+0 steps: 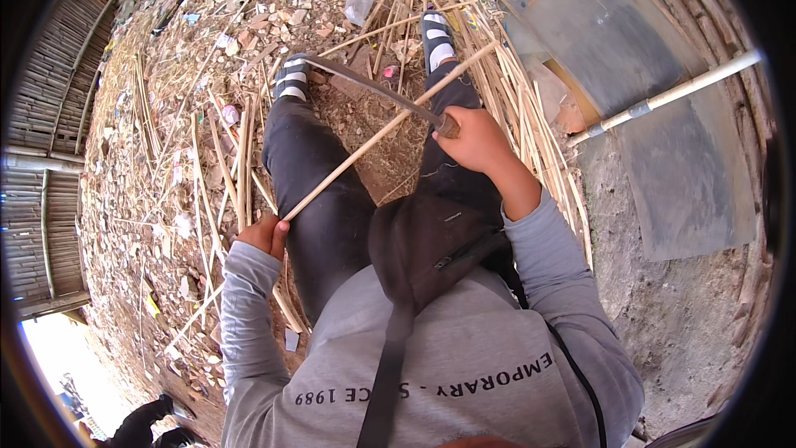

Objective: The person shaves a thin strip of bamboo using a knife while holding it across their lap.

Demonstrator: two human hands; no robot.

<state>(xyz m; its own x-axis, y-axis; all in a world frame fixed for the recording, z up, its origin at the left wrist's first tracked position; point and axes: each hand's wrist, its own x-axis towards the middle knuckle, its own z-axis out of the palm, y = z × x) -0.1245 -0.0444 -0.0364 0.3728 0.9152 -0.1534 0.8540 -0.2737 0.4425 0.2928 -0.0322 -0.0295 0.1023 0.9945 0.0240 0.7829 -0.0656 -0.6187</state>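
Note:
My left hand is closed around the near end of a long, pale bamboo stick. The stick slants up to the right across my legs, its far end past my right knee. In my right hand is the short wooden handle of a long-bladed knife, my fingers wrapped around it. Its dark blade points away to the left, its tip near my left sandal. Blade and stick cross close to the handle; whether they touch I cannot tell. A black bag rests on my lap.
Loose bamboo sticks lie along my right leg, with more strips on the left. Rubble and litter cover the ground. Grey sheets and a pale pole are at right. Another person's dark sleeve shows at lower left.

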